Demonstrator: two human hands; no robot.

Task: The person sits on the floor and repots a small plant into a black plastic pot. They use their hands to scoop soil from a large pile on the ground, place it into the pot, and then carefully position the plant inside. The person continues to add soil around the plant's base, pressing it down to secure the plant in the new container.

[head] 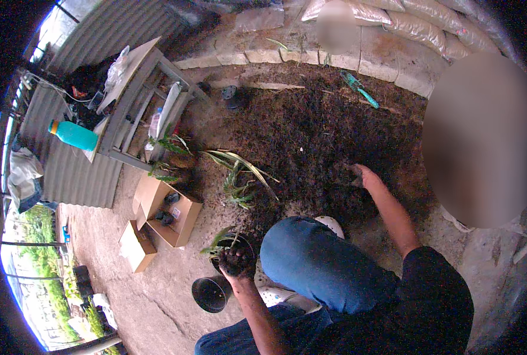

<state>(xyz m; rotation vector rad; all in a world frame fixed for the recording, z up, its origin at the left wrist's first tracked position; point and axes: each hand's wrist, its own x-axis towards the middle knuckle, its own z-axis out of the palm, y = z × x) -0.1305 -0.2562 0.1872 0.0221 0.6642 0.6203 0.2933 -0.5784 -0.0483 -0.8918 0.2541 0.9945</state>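
Note:
My left hand [238, 269] is turned palm up and cups a clump of dark soil [239, 259]. It is at the near rim of a black plastic plant pot [245, 242], in front of which green leaves [214, 245] show; the hand hides part of that pot. Beside my left wrist, a second black pot [210, 295] has its mouth facing up at a slant. My right hand [362, 175] reaches out over a wide heap of dark soil [308, 115], its dirty fingers apart at the surface. Nothing is visible between them.
Loose snake plant leaves [245, 166] and a small spiky plant [238, 188] lie left of the soil. A teal hand trowel [361, 90] rests at its far side. Leftward stand an open cardboard box [188, 222], a grey wooden frame [121, 111] and a teal bottle [74, 134]. Filled sacks [416, 33] are stacked behind.

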